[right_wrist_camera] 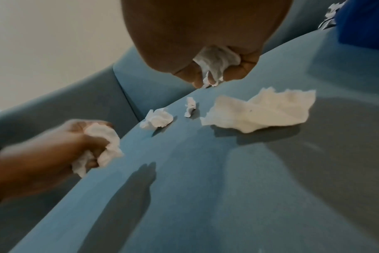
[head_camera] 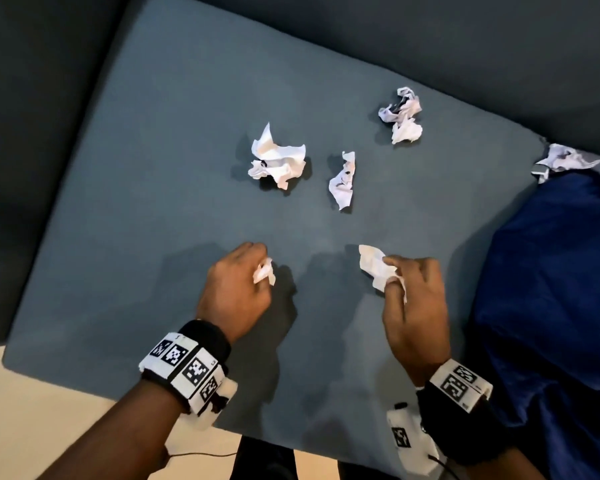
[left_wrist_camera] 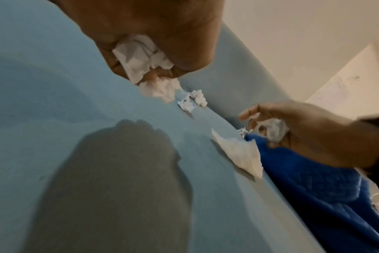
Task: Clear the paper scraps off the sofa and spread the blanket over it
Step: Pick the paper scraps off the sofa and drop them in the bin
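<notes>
Both hands hover low over the blue-grey sofa seat (head_camera: 153, 202). My left hand (head_camera: 246, 278) is curled round a crumpled paper scrap (head_camera: 264, 271), which bulges from the fist (left_wrist_camera: 141, 56) in the left wrist view. My right hand (head_camera: 409, 292) grips another crumpled scrap (right_wrist_camera: 216, 62) in its curled fingers. A flatter white scrap (head_camera: 373, 265) lies on the seat just under the right fingertips. Three more scraps lie farther back: one large (head_camera: 278, 157), one small (head_camera: 343, 180), one crumpled with print (head_camera: 400, 116). The dark blue blanket (head_camera: 551, 289) is heaped at the right.
One more printed scrap (head_camera: 558, 159) sits at the blanket's far edge by the backrest. The sofa backrest (head_camera: 395, 36) runs along the top and an armrest (head_camera: 21, 133) at the left. Pale floor (head_camera: 32, 427) shows below the seat's front edge.
</notes>
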